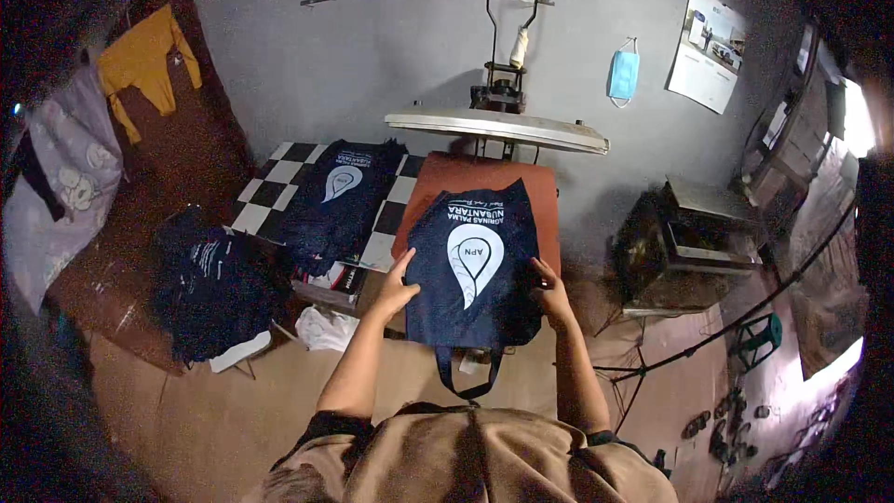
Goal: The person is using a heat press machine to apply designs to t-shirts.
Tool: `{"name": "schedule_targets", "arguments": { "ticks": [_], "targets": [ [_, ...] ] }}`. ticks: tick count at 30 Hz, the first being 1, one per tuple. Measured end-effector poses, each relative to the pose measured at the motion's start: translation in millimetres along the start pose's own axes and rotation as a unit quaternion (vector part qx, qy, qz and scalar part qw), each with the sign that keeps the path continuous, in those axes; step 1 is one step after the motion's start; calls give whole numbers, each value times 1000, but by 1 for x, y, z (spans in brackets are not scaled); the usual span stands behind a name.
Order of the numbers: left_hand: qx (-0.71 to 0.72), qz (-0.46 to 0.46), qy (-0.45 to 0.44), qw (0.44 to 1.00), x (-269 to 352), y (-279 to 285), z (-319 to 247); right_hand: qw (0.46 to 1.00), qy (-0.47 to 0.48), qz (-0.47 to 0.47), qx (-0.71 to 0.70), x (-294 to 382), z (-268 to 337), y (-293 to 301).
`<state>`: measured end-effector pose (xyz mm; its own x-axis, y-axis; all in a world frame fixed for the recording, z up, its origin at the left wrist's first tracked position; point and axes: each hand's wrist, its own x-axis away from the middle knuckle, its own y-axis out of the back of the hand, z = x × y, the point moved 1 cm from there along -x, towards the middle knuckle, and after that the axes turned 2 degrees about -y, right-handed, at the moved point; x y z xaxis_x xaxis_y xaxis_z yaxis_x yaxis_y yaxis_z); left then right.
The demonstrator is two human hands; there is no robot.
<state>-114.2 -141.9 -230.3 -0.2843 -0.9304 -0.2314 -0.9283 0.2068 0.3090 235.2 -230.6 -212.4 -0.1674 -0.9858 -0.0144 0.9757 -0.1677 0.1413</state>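
Observation:
A dark navy fabric tote bag (429, 279) with a white drop-shaped print and lettering lies before me on the orange-brown pad (545, 188) of a heat press. Its lower part overhangs the pad on my side, and its strap handle (475, 390) hangs down toward my body. My left hand (397, 288) grips the bag's left edge, thumb over the cloth. At the opposite edge, my right hand (552, 290) holds the fabric; some of its fingers are hidden. The press's pale metal upper plate (496, 129) is raised behind the bag, apart from it.
To the left, printed dark bags (335, 202) lie on a black-and-white checkered surface (255, 202). Nearer me is a pile of dark fabric (216, 286) and a white cloth or bag (325, 328). On the right are a metal box-like cabinet (684, 237), a black tripod-like stand (639, 370) and a green stool (761, 335).

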Motion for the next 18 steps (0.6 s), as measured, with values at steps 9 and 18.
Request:
{"name": "schedule_targets", "arguments": {
  "ticks": [9, 18],
  "targets": [
    [73, -4, 75, 995, 9, 21, -51, 1000, 4, 14, -10, -3, 8, -16],
    [100, 0, 65, 993, 5, 71, -9, 999, 28, 38, -5, -24, 17, -66]
  ]
}}
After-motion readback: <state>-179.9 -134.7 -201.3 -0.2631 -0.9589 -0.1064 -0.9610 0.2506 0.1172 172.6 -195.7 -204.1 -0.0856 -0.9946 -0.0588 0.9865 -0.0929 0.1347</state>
